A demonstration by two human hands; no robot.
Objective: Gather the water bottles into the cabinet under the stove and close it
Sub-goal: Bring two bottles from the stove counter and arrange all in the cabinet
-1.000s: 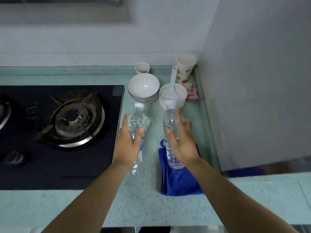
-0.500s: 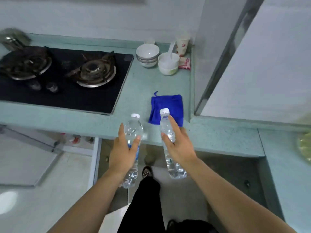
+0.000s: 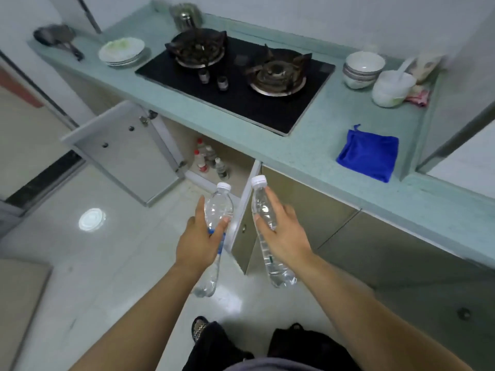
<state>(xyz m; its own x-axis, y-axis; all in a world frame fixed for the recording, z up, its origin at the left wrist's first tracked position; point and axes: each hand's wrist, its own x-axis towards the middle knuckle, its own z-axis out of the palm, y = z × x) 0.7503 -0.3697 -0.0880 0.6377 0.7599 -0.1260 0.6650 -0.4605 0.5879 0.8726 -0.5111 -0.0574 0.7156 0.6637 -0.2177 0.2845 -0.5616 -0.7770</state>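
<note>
Holding one clear bottle each, both hands are out in front of the person, above the floor (image 3: 120,263) and in front of the cabinet (image 3: 214,153) under the stove (image 3: 241,84). The left hand (image 3: 198,242) is closed around the middle of the left bottle (image 3: 218,207), thumb on one side and fingers on the other; the white cap points toward the cabinet and the base points down and back. The right hand (image 3: 286,236) is closed around the right bottle (image 3: 263,210) in the same way, cap forward. The two bottles are near each other and do not touch.

The cabinet stands open. Its left door (image 3: 126,153) is swung wide to the left; the right door (image 3: 246,199) is seen edge-on between the two bottles. Inside the cabinet, several small bottles (image 3: 209,159) stand upright in a group on the cabinet floor; some have red caps. Their contents cannot be told.

On the desk (image 3: 334,135), right of the stove, a stack of bowls (image 3: 363,68) stands beside a white bowl (image 3: 392,88) with a spoon in it. A folded blue cloth (image 3: 369,152) lies near the front edge. Left of the stove is a stack of plates (image 3: 122,50); the top one holds something pale green, too blurred to identify.
</note>
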